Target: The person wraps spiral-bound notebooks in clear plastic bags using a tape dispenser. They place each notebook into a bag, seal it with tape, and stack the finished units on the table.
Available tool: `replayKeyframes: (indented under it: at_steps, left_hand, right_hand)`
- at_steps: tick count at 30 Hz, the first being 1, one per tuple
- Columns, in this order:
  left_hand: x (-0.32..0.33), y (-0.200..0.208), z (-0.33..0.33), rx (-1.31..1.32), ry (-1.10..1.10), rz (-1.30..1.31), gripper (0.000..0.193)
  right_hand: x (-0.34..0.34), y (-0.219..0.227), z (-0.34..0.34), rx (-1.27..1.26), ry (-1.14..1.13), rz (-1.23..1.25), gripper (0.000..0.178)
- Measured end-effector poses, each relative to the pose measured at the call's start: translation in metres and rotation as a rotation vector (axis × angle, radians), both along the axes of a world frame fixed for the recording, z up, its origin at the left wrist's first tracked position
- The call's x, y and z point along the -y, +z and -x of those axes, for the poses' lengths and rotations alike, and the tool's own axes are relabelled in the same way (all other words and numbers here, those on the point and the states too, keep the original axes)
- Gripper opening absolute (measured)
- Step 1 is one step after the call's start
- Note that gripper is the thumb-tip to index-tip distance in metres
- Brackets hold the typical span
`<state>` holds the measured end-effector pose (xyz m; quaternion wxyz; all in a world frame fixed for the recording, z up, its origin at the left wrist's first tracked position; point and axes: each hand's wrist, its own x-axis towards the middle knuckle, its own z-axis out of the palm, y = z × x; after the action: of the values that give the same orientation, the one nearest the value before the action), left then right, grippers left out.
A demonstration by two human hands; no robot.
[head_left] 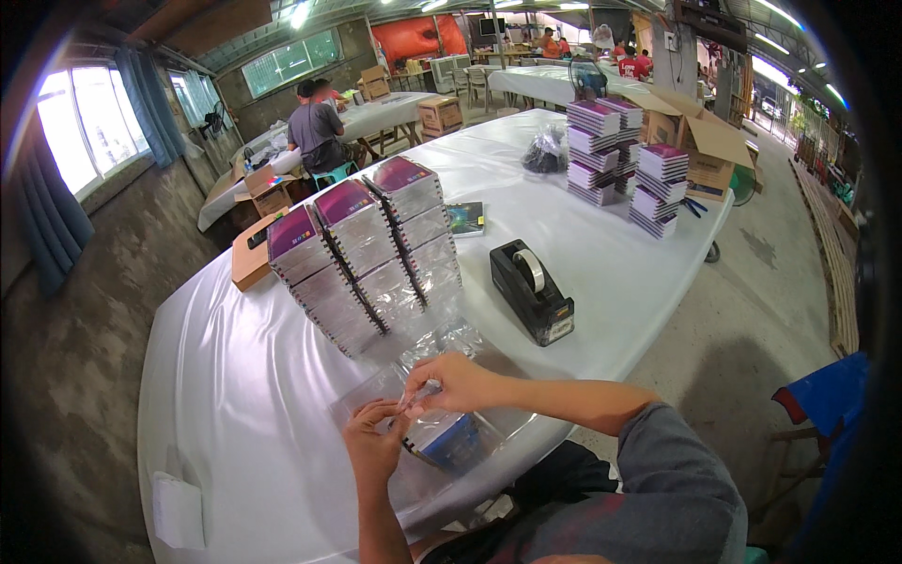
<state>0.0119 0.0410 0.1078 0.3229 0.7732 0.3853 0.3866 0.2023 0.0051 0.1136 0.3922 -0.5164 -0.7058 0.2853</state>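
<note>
Low over the table, my left hand (374, 440) and my right hand (453, 383) meet with fingertips pinched together on a clear plastic bag (365, 387). Beneath my hands lies a bundle of notebooks (453, 440) with a blue cover side and a dark coil binding, partly inside the film. What exactly sits between the fingertips is too small to make out beyond the film. Just beyond stand tall piles of wrapped spiral notebooks (355, 244) with purple covers. A black tape dispenser (532, 293) with a roll of clear tape is to the right of them.
Loose notebooks are piled crosswise (592, 155) at the far right, beside an open cardboard box (709, 150) and dark-handled pliers (693, 207). A dark booklet (465, 219) lies behind the wrapped piles. A white block (178, 510) rests at the near left. Other people work at distant tables.
</note>
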Motion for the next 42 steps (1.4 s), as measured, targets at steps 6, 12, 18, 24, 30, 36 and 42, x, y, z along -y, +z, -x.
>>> replayKeyframes:
  at_steps: [6,12,18,24,30,36,42]
  left_hand:
    - [0.017,0.015,-0.008,-0.139,0.088,-0.180,0.022]
    - [0.019,0.016,-0.004,-0.234,0.072,-0.173,0.079]
    - [0.044,0.042,0.002,-0.356,-0.087,-0.156,0.098]
    - [0.058,0.027,0.006,-0.538,-0.043,-0.395,0.065]
    - [0.063,0.014,0.004,-0.547,0.000,-0.600,0.030]
    - [0.067,0.005,0.005,-0.503,0.017,-0.610,0.028]
    - [0.066,0.004,0.003,-0.437,0.014,-0.588,0.028]
  right_hand:
    - [0.012,0.001,0.000,0.288,-0.072,-0.120,0.018]
    - [0.018,0.008,0.006,0.402,-0.101,-0.197,0.011]
    - [0.024,0.014,0.008,0.535,-0.116,-0.275,0.009]
    - [0.062,0.018,0.025,1.064,-0.081,-0.438,0.017]
    - [0.097,0.034,0.002,0.730,0.036,-0.242,0.033]
    - [0.089,0.015,-0.109,0.478,-0.920,-0.102,0.039]
    - [0.082,-0.045,-0.184,-0.122,-0.942,0.295,0.042]
